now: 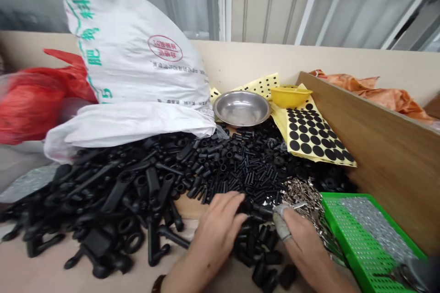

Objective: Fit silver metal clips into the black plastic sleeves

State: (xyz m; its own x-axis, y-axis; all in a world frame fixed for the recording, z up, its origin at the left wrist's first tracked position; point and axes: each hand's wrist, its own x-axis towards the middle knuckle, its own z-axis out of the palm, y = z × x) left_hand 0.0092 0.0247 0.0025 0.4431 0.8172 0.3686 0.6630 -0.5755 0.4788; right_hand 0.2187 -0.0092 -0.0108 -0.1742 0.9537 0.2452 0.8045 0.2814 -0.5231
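Note:
My left hand (218, 222) is over the middle of the pile, its fingers curled and its thumb bent in. Dark parts show at its fingertips, so what it grips, if anything, cannot be made out. Opposite it, my right hand (302, 233) has a greyish cover on a finger and closes on a short black cylindrical part (261, 209). That part points toward my left fingertips. Beneath and between both hands lie loose black sleeves (261, 272). Black springs or threaded pieces (252, 174) are heaped just beyond.
Black crank-like handles (127, 187) spread leftward below a white sack (144, 55). A steel bowl (242, 109), yellow bowl (290, 96) and sheet of black round stickers (312, 135) stand behind. Metal pins (304, 197), a green basket (369, 242) and a wooden board (388, 146) are right.

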